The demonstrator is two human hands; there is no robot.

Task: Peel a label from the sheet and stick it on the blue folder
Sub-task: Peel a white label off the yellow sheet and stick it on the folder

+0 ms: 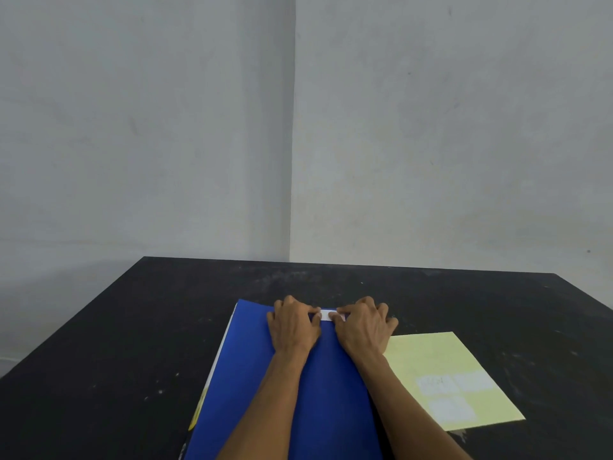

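Note:
A blue folder (252,366) lies flat on the black table in front of me. A small white label (328,315) sits on the folder near its far edge. My left hand (293,327) and my right hand (363,325) rest palm down on the folder, fingertips pressing on the label's left and right ends. The pale yellow label sheet (441,360) lies flat to the right of the folder, with three white labels (452,393) left on its lower part.
The black table (132,327) is scuffed with pale specks; its far edge meets a grey wall corner. A white and yellow paper edge (199,410) sticks out under the folder's left side.

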